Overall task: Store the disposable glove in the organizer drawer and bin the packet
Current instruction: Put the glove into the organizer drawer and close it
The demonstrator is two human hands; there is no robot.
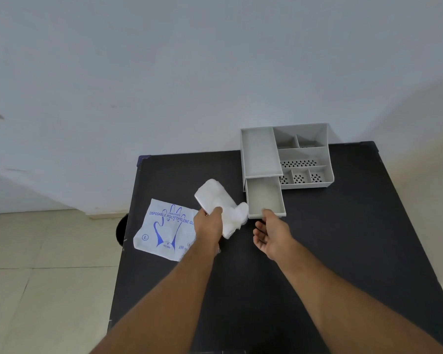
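Observation:
My left hand (208,224) grips a folded wad of white, translucent disposable gloves (219,200), held just above the black table. The flat white packet (164,229), printed in blue with a glove outline, lies on the table to the left, partly under my left forearm. A grey organizer (302,152) stands at the table's far side; its drawer (265,198) is pulled out toward me and looks empty. My right hand (271,232) is open, palm up, with a fingertip at the drawer's front edge.
The black table (343,251) has its left edge close to the packet. A dark round bin (120,229) peeks out on the tiled floor beside that edge. A white wall rises behind the table.

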